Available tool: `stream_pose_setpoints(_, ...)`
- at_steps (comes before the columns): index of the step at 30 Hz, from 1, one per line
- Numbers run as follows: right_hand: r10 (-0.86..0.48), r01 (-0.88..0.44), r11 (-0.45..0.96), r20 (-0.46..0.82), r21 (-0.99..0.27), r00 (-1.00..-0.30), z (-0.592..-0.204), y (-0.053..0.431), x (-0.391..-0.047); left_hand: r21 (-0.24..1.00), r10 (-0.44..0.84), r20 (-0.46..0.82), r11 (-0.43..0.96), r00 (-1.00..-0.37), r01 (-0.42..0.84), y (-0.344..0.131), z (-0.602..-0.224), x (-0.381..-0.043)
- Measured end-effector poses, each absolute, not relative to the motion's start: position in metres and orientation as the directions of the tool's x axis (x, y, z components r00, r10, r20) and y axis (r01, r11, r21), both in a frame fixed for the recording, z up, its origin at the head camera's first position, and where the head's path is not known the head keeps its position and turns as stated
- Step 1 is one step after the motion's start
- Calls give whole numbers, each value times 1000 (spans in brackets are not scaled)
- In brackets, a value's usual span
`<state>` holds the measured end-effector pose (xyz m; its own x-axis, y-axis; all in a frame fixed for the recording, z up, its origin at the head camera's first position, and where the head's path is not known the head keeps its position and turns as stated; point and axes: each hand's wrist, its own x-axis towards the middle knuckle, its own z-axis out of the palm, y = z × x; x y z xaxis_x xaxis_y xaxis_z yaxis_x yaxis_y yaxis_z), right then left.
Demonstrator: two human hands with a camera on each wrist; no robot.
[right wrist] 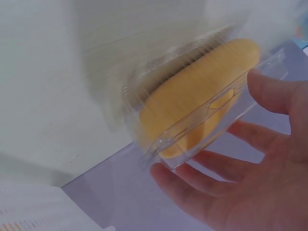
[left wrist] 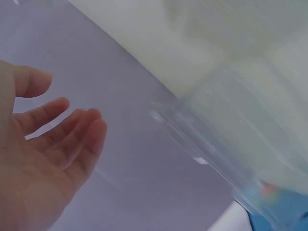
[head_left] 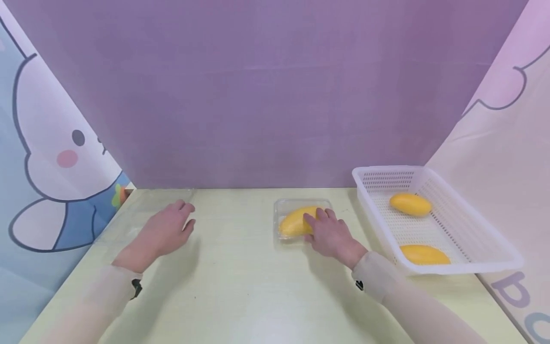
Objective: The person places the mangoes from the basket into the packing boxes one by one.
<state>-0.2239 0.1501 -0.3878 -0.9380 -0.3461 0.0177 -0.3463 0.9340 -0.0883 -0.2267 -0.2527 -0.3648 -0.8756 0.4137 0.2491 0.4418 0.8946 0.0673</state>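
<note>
A yellow mango (head_left: pixel 296 221) lies in a small clear plastic box (head_left: pixel 281 205) toward the back of the table. My right hand (head_left: pixel 331 236) is over the box's right side, fingertips at the mango. In the right wrist view, the fingers are spread along the edge of the box (right wrist: pixel 166 144), and the mango (right wrist: pixel 202 82) shows through its wall; the hand is not closed round the fruit. My left hand (head_left: pixel 165 229) hovers at the left with loosely bent fingers and holds nothing. Near it is clear plastic packaging (left wrist: pixel 226 125), faint in the head view.
A white perforated basket (head_left: pixel 382 239) stands at the right edge of the table (head_left: pixel 240 296), with two more mangoes, a rear one (head_left: pixel 410 204) and a front one (head_left: pixel 425 254). A purple panel (head_left: pixel 275 95) rises behind the table, with printed sheets on both sides.
</note>
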Motion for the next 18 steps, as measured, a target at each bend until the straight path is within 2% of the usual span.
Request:
stream_pose_setpoints(9,-298,-289,949,-56,-123,-953,-383,153,-234,13,375,304,918,-876,397,-304,-363,-239)
stream_pose_setpoints(18,-275,-262,955,-85,-142,-958,-383,158,-248,40,272,329,953,-904,302,-357,-369,-241)
